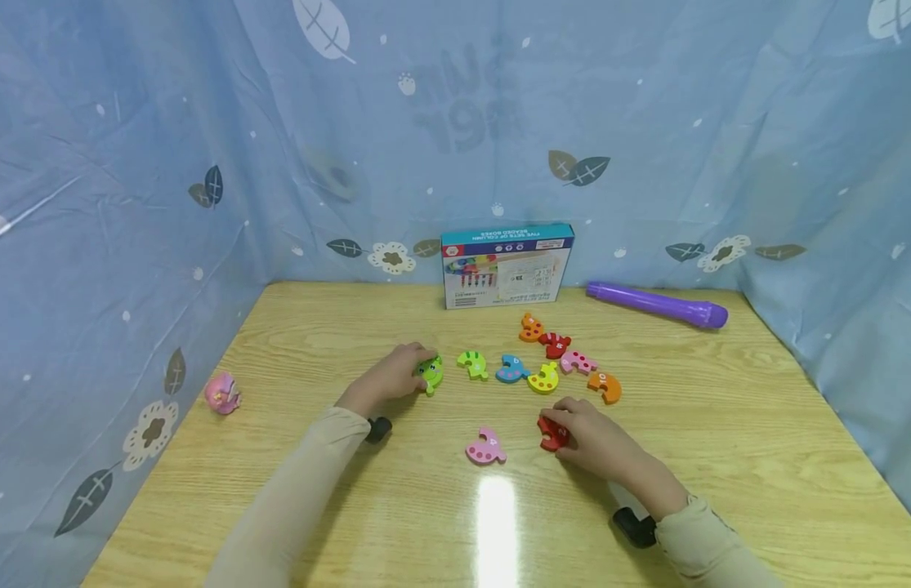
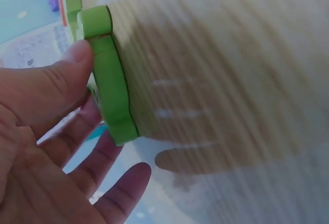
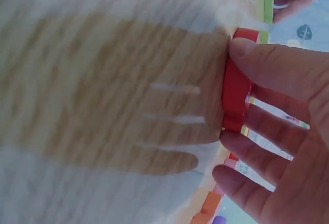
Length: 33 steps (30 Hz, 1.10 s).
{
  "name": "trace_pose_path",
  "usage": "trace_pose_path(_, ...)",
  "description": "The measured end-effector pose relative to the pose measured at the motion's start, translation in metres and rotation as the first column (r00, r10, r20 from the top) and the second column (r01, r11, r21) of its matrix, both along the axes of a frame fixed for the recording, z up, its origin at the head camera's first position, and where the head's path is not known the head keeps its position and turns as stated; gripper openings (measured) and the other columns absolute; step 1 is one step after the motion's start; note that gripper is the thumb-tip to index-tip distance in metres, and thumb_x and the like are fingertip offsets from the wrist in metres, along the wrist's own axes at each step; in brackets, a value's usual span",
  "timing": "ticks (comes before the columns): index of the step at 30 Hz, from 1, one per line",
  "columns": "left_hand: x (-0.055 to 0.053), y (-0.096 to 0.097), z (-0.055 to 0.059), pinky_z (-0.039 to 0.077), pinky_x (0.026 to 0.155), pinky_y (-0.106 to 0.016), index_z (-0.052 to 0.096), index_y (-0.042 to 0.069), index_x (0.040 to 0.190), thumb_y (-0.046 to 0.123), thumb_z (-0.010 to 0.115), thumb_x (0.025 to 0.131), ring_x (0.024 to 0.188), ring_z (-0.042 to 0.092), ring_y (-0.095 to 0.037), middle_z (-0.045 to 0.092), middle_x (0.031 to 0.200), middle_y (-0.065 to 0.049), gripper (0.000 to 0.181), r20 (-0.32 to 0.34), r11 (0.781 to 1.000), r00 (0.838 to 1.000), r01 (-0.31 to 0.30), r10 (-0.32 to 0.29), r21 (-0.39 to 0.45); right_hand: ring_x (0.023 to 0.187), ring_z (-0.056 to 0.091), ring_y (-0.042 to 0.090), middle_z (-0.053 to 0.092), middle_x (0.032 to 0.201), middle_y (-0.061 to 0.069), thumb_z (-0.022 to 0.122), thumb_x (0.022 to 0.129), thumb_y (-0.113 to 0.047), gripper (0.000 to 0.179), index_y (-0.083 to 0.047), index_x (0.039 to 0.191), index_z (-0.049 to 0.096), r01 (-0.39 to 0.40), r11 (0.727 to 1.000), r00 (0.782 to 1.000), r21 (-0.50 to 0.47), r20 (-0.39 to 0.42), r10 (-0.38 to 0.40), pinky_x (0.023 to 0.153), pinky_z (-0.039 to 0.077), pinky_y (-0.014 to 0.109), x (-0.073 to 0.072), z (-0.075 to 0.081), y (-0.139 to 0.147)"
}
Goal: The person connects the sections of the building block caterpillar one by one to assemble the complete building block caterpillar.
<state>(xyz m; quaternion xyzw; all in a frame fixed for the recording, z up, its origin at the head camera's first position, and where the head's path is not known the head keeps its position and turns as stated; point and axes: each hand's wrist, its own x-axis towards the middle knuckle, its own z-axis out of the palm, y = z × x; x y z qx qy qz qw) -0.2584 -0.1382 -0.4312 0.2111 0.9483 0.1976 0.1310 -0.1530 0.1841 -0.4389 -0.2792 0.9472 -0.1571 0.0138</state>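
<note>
My left hand (image 1: 393,377) pinches a green puzzle piece with a smiling face (image 1: 430,374) between thumb and fingers, at the left of the loose pieces. In the left wrist view the thumb lies on the edge of this green piece (image 2: 110,75). Nearer the front, my right hand (image 1: 596,438) grips a red numbered puzzle piece (image 1: 552,434). The right wrist view has thumb and fingertips on the red piece (image 3: 237,82), close over the table. Between the hands lies a pink piece marked 4 (image 1: 486,447). A striped green piece (image 1: 473,365) is just right of the left hand.
Behind lie a blue piece (image 1: 511,369), a yellow piece (image 1: 544,379), an orange piece (image 1: 605,387) and several others. A box (image 1: 505,269) stands at the back, beside a purple toy microphone (image 1: 657,305). A small pink toy (image 1: 223,394) sits at the table's left edge.
</note>
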Motion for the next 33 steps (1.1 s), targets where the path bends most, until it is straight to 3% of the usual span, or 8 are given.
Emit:
trace_pose_path(5,0.006,-0.003,0.0,0.04,0.099,-0.037,0.048,0.009,0.134,0.01,0.07,0.081,0.117,0.045,-0.026,0.05,0.127,-0.011,0.058,0.003,0.999,1.0,0.031,-0.031,0.02,0.08,0.05,0.012,0.057,0.096,0.003,0.079,0.071,-0.022,0.048,-0.002,0.113,0.063,0.073,0.997,0.997,0.01,-0.029,-0.072,0.071,0.049,0.03,0.003,0.002,-0.005)
trace_pose_path(11,0.009,-0.005,0.001,0.044,0.092,-0.034,0.051,0.009,0.133,0.008,0.071,0.079,0.107,0.05,-0.021,0.054,0.118,-0.008,0.058,0.013,0.996,0.997,0.073,-0.073,0.052,0.076,0.046,0.011,0.055,0.099,0.003,0.078,0.071,-0.018,0.052,-0.001,0.116,0.06,0.177,0.978,0.984,-0.11,0.034,-0.174,0.064,0.045,0.026,0.006,0.01,-0.025)
trace_pose_path(24,0.011,-0.007,0.001,0.042,0.094,-0.035,0.052,0.008,0.131,0.007,0.071,0.079,0.107,0.051,-0.02,0.055,0.117,-0.008,0.056,0.019,0.994,0.996,0.08,-0.082,0.071,0.081,0.052,0.012,0.058,0.104,0.005,0.079,0.071,-0.02,0.053,-0.001,0.115,0.059,0.233,0.93,0.972,-0.284,0.096,-0.214,0.068,0.048,0.026,0.007,0.027,-0.103)
trace_pose_path(33,0.01,-0.007,-0.001,0.042,0.095,-0.035,0.054,0.009,0.129,0.007,0.071,0.078,0.108,0.051,-0.019,0.056,0.117,-0.006,0.053,0.004,0.991,0.995,0.102,-0.102,0.087,0.082,0.056,0.016,0.059,0.099,0.008,0.078,0.073,-0.028,0.051,0.0,0.112,0.059,0.269,0.928,0.963,-0.258,0.06,-0.262,0.067,0.051,0.029,0.003,0.021,-0.143)
